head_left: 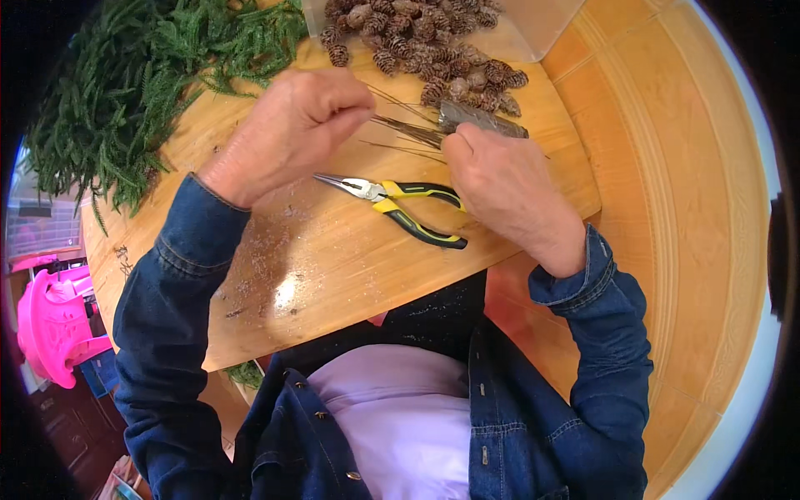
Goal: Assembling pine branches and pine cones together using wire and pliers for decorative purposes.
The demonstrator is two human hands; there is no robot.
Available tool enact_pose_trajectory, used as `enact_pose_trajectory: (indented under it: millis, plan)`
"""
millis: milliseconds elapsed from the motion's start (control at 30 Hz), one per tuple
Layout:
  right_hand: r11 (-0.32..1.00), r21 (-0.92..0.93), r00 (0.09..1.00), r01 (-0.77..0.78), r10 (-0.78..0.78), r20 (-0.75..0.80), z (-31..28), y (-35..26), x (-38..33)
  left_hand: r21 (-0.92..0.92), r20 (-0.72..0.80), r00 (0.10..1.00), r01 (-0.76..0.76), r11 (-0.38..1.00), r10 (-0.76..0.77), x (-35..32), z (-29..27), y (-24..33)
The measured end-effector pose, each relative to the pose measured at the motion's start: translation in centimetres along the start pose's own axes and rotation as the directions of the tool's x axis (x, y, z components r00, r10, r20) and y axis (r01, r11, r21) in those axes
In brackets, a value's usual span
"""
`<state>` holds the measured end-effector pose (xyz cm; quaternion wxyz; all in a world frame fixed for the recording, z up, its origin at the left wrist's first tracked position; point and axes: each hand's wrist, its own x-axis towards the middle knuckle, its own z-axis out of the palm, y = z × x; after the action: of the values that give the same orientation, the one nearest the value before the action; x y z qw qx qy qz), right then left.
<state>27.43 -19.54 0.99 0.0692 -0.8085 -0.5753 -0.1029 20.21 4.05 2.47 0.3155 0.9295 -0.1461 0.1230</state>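
Note:
A loose bundle of thin brown wires lies over the table between my two hands. My left hand is closed, its thumb and fingers pinched together at the wires' left ends. My right hand is closed at the right ends of the bundle, its fingertips mostly hidden from above. Just beyond it sits a dark grey, shiny wrapped piece. Below the wires, long-nose pliers with yellow and black handles lie with jaws pointing left, one handle end close to my right hand.
A pile of brown pine cones spreads at the back, partly in a clear plastic bin. Green artificial fir branches cover the far left of the wooden table. Small debris dots the tabletop. A pink plastic chair stands left.

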Motion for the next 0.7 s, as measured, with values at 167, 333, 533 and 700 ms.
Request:
enact_pose_trajectory:
  millis: [167,333,533,700]
  plan:
    - [0.991,0.071,0.993,-0.11,0.108,0.042,-0.8,-0.1,-0.3,-0.27,-0.019,0.967,0.239,0.933,-0.254,-1.7,-1.2,-0.7]
    - [0.98,0.189,0.957,0.061,-0.004,-0.29,-1.3,-0.2,1.1,-0.456,0.072,0.894,0.425,0.782,-0.443,-3.1,-1.3,1.3]
    - [0.973,0.171,0.975,0.152,-0.119,-0.188,-1.6,-2.3,1.2,-0.412,0.027,0.934,0.336,0.847,-0.358,-5.3,-0.8,3.1]
    - [0.94,0.293,0.984,0.173,-0.156,-0.081,-1.5,-3.0,0.6,-0.316,0.018,0.921,0.375,0.872,-0.389,-6.9,-0.8,3.8]
